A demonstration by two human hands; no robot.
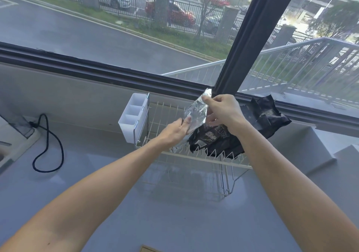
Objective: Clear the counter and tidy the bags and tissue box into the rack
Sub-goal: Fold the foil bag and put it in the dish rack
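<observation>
Both hands were clamped on one silver foil bag (196, 113) above the wire rack (194, 154): the left hand (175, 132) pinched its lower end, and the right hand (223, 111) gripped its upper corner near the window frame (252, 38). The bag was held slantwise over the rack's left part, beside a black bag (213, 141) already lying across the tines, with another black bag (266, 113) against the sill behind. No tissue box was in view. The step appeared to be setting the foil bag into the rack; doing it well probably meant keeping the bag taut between both grips, lowering its bottom edge between the tines beside the black bag, and letting go only once it stood supported, clear of the white caddy (134, 115).
</observation>
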